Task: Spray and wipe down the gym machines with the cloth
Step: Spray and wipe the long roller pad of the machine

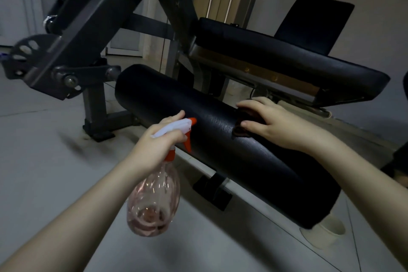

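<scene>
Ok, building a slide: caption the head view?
Left hand holds a spray bottle at a black roller pad; right hand holds a cloth on it.

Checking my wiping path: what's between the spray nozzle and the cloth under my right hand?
Head view: only a bare stretch of the black roller pad lies between the spray bottle nozzle and the cloth.

Roller pad (167, 99) with seat pad (276, 55) behind it.
Cloth (239, 131) on the roller pad; spray bottle (154, 196) to its left, in front.
</scene>
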Available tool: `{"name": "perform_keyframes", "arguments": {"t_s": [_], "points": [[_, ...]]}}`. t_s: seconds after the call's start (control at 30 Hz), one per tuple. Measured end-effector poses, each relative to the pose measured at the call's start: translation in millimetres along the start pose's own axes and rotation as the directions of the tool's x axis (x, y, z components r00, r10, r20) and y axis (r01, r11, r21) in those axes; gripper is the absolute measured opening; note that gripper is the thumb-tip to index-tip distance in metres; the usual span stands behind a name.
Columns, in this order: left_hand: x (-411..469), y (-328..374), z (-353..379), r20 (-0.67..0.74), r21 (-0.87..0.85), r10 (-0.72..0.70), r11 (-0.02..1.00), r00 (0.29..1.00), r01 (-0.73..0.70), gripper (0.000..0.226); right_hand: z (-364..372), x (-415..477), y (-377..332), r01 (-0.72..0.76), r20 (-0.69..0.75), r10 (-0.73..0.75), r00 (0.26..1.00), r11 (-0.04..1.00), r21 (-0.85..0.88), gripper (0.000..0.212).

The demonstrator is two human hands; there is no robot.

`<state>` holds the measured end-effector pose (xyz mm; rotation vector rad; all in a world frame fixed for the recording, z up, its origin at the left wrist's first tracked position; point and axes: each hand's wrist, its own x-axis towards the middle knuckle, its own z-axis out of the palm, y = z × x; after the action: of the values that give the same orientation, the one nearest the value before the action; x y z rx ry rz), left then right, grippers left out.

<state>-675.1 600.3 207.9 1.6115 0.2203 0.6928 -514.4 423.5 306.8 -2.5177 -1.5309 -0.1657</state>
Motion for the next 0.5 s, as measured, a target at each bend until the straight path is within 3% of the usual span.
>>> {"name": "perform_keyframes", "arguments": {"t_s": [0.13,0.27,0.4,0.5], "points": [[0,-3,-3,-0.011,-0.005,-0.025,1.000,1.000,0.025,0.069,15,47,-26,0.058,-0.033,-0.058,0.998,0.998,0.002,0.050],[1,2,-6,-0.046,-0.018,-0.031,0.999,0.998,0.031,0.037,21,75,-43,0.035,-0.036,-0.035,0.999,0.999,-0.001,0.050],[9,3,-21,-0.180,-0.071,-0.081,0.995,0.980,0.069,0.028,8,59,-28,0.062,0.044,-0.063,0.997,0.998,0.019,0.045],[12,0,-35,-0.232,-0.102,-0.107,0.991,0.967,0.085,0.027,9,53,-25,0.090,0.013,-0.090,0.996,0.996,-0.015,0.043]]}}
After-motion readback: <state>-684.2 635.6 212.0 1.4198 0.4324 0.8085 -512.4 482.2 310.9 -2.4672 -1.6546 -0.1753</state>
